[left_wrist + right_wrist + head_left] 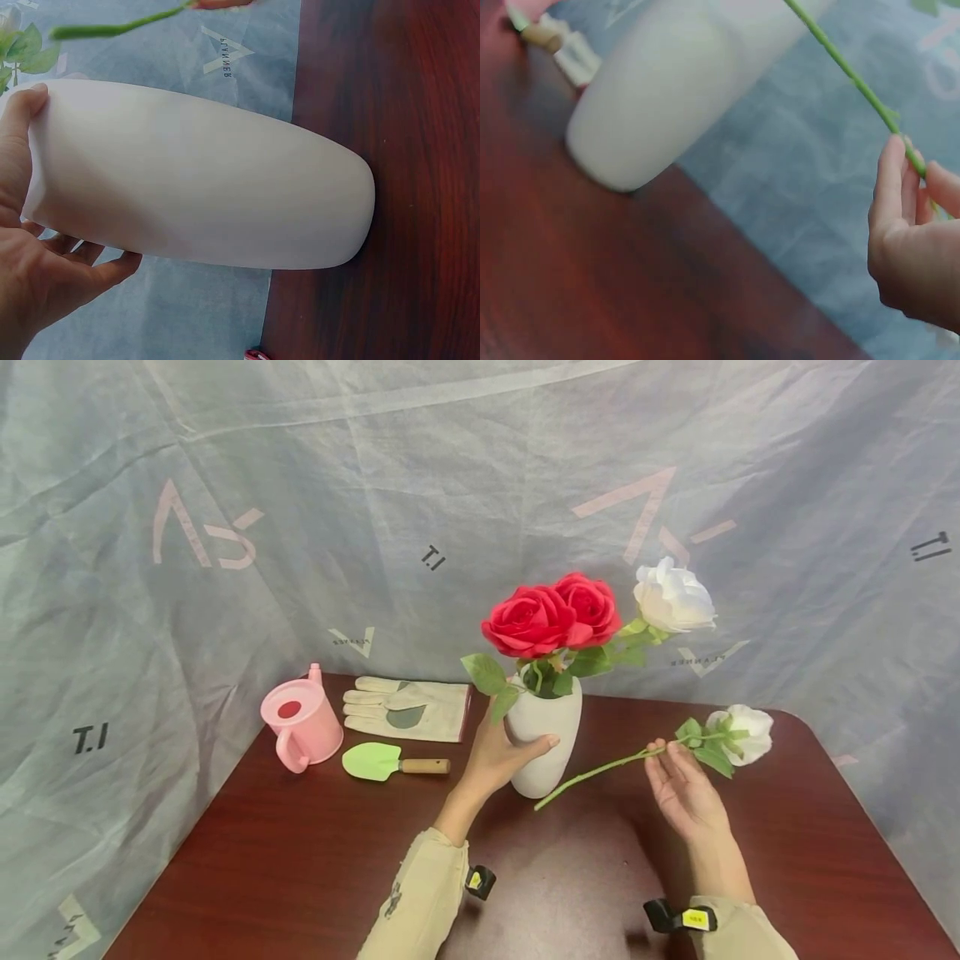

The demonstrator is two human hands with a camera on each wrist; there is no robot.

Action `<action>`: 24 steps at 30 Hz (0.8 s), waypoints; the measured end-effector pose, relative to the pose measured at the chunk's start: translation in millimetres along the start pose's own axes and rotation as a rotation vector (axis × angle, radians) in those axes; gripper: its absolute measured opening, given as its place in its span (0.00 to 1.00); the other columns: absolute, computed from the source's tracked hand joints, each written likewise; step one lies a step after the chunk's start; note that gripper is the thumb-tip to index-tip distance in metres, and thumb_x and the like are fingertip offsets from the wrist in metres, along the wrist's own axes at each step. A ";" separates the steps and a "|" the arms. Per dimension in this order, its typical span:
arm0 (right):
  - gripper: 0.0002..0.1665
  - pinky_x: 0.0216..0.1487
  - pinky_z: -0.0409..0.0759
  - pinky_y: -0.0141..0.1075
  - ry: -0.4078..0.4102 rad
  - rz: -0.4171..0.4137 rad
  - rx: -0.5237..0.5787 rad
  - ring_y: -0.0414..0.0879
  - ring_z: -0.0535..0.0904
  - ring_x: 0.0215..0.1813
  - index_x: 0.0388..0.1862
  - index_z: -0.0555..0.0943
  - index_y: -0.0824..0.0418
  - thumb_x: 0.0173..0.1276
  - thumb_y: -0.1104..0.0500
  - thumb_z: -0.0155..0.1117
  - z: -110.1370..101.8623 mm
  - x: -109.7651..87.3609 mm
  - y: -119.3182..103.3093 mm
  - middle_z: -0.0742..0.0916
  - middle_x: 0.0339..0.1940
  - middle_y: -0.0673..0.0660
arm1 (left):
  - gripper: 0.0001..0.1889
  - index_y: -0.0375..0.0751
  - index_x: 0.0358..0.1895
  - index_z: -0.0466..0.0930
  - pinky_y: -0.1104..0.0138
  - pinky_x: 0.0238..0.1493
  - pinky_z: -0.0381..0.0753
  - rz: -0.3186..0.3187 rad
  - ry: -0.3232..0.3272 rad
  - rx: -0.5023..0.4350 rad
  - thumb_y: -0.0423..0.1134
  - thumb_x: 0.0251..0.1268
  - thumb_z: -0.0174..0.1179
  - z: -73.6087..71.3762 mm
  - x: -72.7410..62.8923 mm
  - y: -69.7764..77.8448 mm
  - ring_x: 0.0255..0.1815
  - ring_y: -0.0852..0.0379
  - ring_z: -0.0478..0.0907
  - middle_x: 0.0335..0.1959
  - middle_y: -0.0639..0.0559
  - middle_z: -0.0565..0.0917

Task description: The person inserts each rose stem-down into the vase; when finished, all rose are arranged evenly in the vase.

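Observation:
My left hand grips a white vase near its top, with the thumb across the front. In the left wrist view the fingers curl behind the vase and its base meets the table. Two red roses and one white rose stand in the vase, their lower stems hidden inside. To the right, my right hand pinches the green stem of another white rose. That rose lies sideways in the air, its bloom to the right and its stem end close beside the vase. In the right wrist view fingertips and thumb meet on the stem.
Left of the vase, a pink watering can stands on the dark wooden table. Beside it lie a pale work glove and a green trowel with a wooden handle. A grey cloth hangs behind the table.

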State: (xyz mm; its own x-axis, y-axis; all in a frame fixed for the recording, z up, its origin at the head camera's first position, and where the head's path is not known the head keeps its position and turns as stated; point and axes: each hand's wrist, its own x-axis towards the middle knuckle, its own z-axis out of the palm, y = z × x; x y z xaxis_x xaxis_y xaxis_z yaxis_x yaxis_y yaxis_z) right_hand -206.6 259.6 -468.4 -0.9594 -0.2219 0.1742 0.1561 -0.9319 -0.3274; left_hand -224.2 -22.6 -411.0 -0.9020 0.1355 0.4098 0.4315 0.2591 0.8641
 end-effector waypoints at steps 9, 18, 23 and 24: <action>0.21 0.52 0.75 0.40 0.048 -0.146 0.230 0.56 0.80 0.46 0.32 0.80 0.75 0.74 0.67 0.39 35.6 -7.7 -26.0 0.84 0.37 0.67 | 0.48 0.46 0.71 0.53 0.50 0.57 0.66 -0.015 -0.017 -0.022 0.41 0.46 0.72 0.4 1.1 1.2 0.62 0.51 0.65 0.67 0.50 0.62; 0.18 0.50 0.76 0.42 0.096 -0.232 0.350 0.58 0.80 0.45 0.27 0.77 0.76 0.73 0.68 0.43 67.8 -10.0 -33.5 0.82 0.36 0.68 | 0.47 0.49 0.70 0.54 0.54 0.57 0.67 0.008 -0.003 0.010 0.45 0.47 0.72 1.2 0.6 -0.1 0.62 0.57 0.65 0.67 0.56 0.62; 0.16 0.51 0.75 0.42 0.094 -0.298 0.381 0.60 0.79 0.44 0.28 0.76 0.76 0.72 0.69 0.44 80.8 -7.4 -33.8 0.82 0.36 0.69 | 0.47 0.49 0.70 0.54 0.53 0.56 0.68 -0.004 0.002 0.015 0.45 0.46 0.72 1.1 0.1 1.0 0.61 0.57 0.65 0.67 0.55 0.62; 0.15 0.51 0.75 0.42 0.087 -0.319 0.373 0.60 0.79 0.44 0.28 0.75 0.75 0.72 0.69 0.44 83.1 -6.5 -33.6 0.82 0.35 0.69 | 0.47 0.49 0.70 0.54 0.54 0.56 0.68 -0.004 0.003 0.014 0.45 0.46 0.72 1.0 0.2 1.2 0.61 0.57 0.65 0.67 0.55 0.62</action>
State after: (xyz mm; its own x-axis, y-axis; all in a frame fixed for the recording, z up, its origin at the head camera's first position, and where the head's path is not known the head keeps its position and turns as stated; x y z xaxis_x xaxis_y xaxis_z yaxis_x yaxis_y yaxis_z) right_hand -186.0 268.6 -381.3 -0.9866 0.1008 0.1280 -0.0900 -0.9921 0.0871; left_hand -223.9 -21.2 -410.2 -0.9039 0.1314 0.4071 0.4278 0.2733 0.8616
